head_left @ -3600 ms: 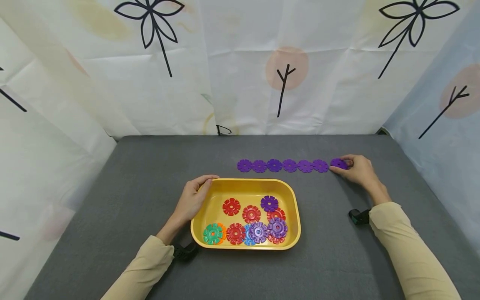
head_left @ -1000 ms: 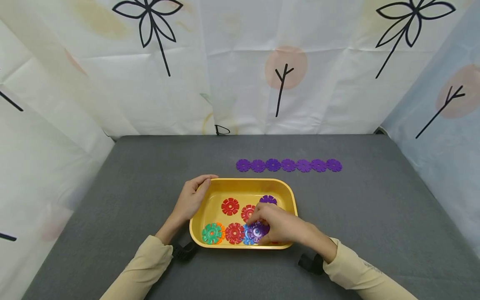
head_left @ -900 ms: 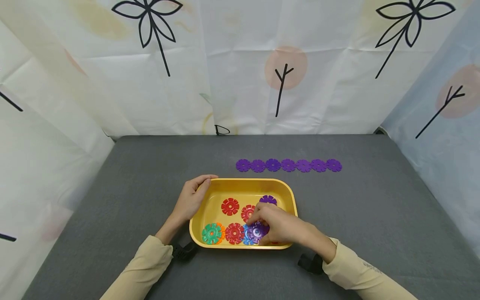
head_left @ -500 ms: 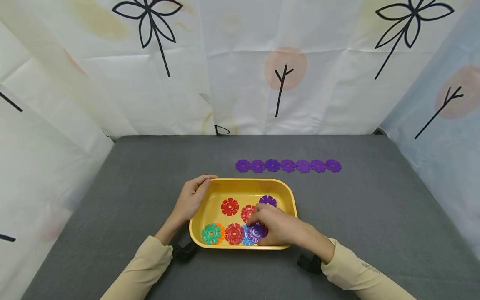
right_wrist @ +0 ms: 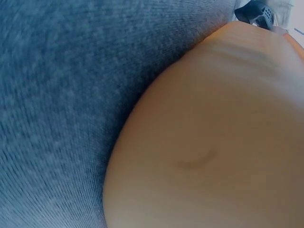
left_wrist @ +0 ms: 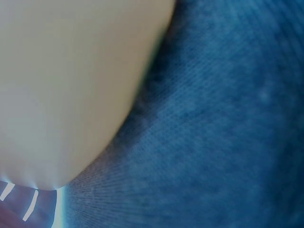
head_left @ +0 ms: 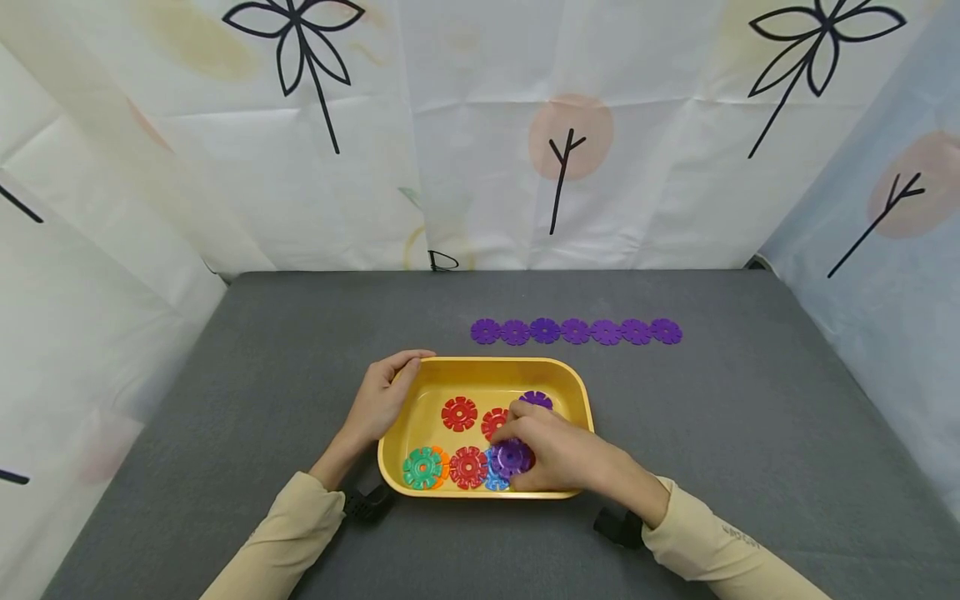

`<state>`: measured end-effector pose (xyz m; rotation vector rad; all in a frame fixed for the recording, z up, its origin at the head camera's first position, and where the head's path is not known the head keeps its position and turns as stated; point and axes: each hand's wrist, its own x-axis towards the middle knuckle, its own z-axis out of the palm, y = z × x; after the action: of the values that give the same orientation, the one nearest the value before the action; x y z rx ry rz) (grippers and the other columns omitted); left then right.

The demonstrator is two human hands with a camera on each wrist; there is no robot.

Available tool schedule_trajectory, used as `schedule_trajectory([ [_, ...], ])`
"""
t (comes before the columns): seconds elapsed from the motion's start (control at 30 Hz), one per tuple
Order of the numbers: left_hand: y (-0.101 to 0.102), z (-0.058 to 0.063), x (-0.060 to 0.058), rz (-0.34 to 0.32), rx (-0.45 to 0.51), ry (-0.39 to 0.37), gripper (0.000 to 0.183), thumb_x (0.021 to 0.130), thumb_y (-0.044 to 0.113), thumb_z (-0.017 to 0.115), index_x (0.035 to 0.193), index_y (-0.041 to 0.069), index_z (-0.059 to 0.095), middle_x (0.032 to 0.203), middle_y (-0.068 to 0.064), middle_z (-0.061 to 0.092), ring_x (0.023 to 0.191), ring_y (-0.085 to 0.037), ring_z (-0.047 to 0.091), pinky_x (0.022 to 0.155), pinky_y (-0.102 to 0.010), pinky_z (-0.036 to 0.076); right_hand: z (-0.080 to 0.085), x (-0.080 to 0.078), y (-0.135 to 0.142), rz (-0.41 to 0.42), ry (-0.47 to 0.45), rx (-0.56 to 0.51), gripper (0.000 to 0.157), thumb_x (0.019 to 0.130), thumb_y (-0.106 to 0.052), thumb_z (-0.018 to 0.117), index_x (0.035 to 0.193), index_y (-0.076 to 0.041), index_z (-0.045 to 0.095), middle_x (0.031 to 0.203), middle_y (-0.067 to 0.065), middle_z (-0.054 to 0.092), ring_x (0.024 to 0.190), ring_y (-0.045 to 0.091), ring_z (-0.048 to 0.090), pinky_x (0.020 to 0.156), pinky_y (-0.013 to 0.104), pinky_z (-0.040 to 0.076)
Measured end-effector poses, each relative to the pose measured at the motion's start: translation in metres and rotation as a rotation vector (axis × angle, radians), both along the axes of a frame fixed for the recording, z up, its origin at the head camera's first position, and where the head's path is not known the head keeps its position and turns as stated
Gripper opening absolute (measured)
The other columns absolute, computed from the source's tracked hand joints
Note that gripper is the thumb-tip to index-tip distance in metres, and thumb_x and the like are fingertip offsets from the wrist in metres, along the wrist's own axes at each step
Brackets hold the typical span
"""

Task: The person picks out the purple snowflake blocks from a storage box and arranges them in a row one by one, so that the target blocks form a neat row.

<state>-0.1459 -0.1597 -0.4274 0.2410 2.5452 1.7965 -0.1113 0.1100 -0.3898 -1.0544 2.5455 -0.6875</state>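
Observation:
My left hand [head_left: 378, 402] grips the far left corner of the yellow tray [head_left: 487, 364], thumb along the rim. Inside the tray, the right hand [head_left: 555, 450] pinches a purple flower-shaped interlocking disc [head_left: 512, 457] between thumb and fingers. A blue disc [head_left: 495, 481] shows partly under it. Also in the tray lie red discs [head_left: 459, 414], a green disc [head_left: 422, 468] over an orange one [head_left: 446, 467], and another purple disc [head_left: 536, 399], partly covered by the right hand. Both wrist views show mostly blurred skin and cloth, with no fingertips or discs plainly visible.
Behind the tray, several purple discs [head_left: 575, 331] lie flat in a straight row, edge to edge. A grey cloth [head_left: 247, 375] covers the table. A white printed curtain [head_left: 480, 167] hangs behind it and along the sides.
My right hand has let go of a purple disc at the row's right end and moved into the tray. There it has picked at another purple disc, now slightly shifted. The left hand stays put.

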Motion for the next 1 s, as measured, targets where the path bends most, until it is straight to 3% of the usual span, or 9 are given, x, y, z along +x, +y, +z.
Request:
schedule_trajectory([
  [0.3, -0.001, -0.001, 0.0, 0.003, -0.004, -0.001, 0.035, 0.111, 0.022, 0.045, 0.131, 0.0, 0.064, 0.124, -0.025, 0.069, 0.097, -0.035, 0.074, 0.076, -0.035, 0.065, 0.021, -0.016, 0.022, -0.109, 0.105, -0.143, 0.043, 0.077, -0.014, 0.083, 0.118, -0.005, 0.074, 0.1, 0.005, 0.059, 0.084, 0.015, 0.053, 0.067, 0.017, 0.047],
  [0.6, 0.0, 0.001, 0.0, 0.001, -0.014, 0.008, 0.034, 0.111, 0.021, 0.045, 0.13, 0.0, 0.065, 0.122, -0.025, 0.069, 0.096, -0.035, 0.074, 0.075, -0.035, 0.065, 0.039, -0.055, 0.078, -0.33, 0.199, -0.161, 0.046, 0.084, -0.014, 0.083, 0.126, -0.001, 0.071, 0.102, 0.015, 0.06, 0.084, 0.021, 0.058, 0.078, 0.042, 0.062],
  [0.83, 0.001, 0.0, 0.0, 0.008, -0.026, 0.004, 0.034, 0.111, 0.02, 0.044, 0.131, 0.001, 0.064, 0.123, -0.024, 0.069, 0.098, -0.035, 0.074, 0.077, -0.032, 0.065, 0.029, -0.085, 0.132, -0.528, 0.316, -0.12, 0.046, 0.082, -0.013, 0.081, 0.122, 0.006, 0.07, 0.098, 0.022, 0.06, 0.084, 0.029, 0.054, 0.07, 0.031, 0.045],
  [0.9, 0.001, 0.0, 0.001, 0.011, -0.027, 0.004, 0.034, 0.111, 0.02, 0.044, 0.13, 0.001, 0.064, 0.123, -0.024, 0.069, 0.098, -0.035, 0.074, 0.077, -0.033, 0.065, 0.024, -0.093, 0.147, -0.581, 0.322, -0.114, 0.046, 0.082, -0.013, 0.08, 0.121, 0.008, 0.07, 0.099, 0.026, 0.061, 0.086, 0.033, 0.054, 0.071, 0.034, 0.043],
  [1.0, 0.001, -0.001, 0.001, 0.009, -0.022, 0.009, 0.035, 0.111, 0.021, 0.045, 0.13, 0.001, 0.064, 0.123, -0.024, 0.069, 0.098, -0.035, 0.073, 0.077, -0.034, 0.065, 0.015, -0.101, 0.168, -0.662, 0.28, -0.086, 0.049, 0.085, -0.017, 0.079, 0.124, 0.011, 0.067, 0.105, 0.033, 0.063, 0.092, 0.042, 0.058, 0.075, 0.047, 0.048],
])
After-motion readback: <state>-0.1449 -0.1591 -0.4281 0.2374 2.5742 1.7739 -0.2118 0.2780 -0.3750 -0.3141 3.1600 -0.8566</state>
